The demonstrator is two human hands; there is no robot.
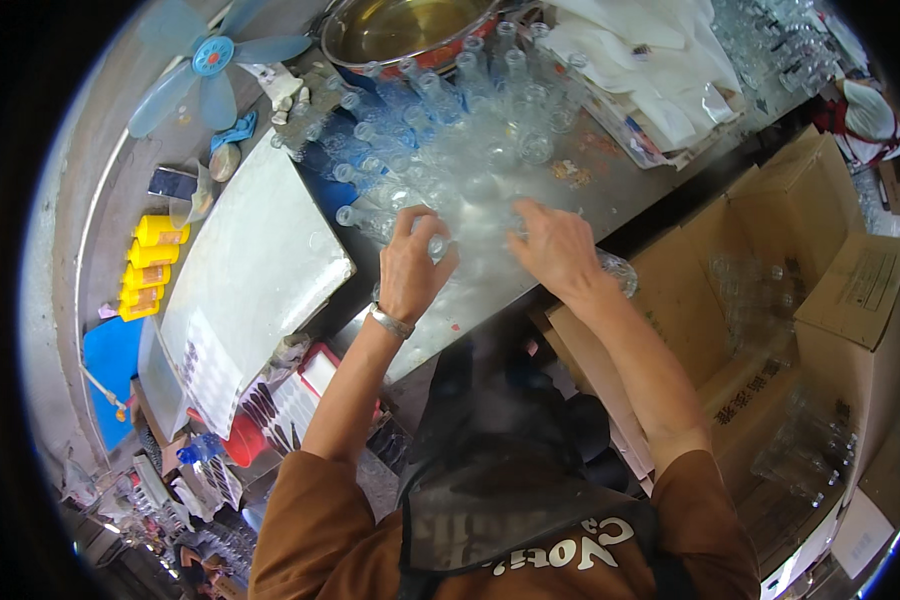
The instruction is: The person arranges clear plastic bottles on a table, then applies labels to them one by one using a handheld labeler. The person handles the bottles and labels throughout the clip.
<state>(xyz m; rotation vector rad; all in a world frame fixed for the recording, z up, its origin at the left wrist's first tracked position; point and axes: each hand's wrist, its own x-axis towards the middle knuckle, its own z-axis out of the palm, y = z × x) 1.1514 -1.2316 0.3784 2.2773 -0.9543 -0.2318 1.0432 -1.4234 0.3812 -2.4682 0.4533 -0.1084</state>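
Observation:
Clear glass bottles (515, 75) crowd the metal worktable (490, 290), several standing and several tilted over a blue surface. My left hand (410, 265) is at the near edge of this group, its fingers curled around a clear glass bottle (437, 247). Across from it, my right hand (560, 245) bends its fingers inward over the table; the fingertips are smeared by motion, and what they hold cannot be made out. Beside my right wrist, at the table's edge, shows a clear rounded glass piece (618, 272). Between both hands is a blurred, shiny patch.
A pan of yellowish liquid (400, 35) is at the back. White sheets (640, 60) lie at the back right. Open cardboard boxes (740, 270) with glassware stand to the right. A white board (250, 270), yellow containers (150, 260) and a blue fan (210, 60) are on the left.

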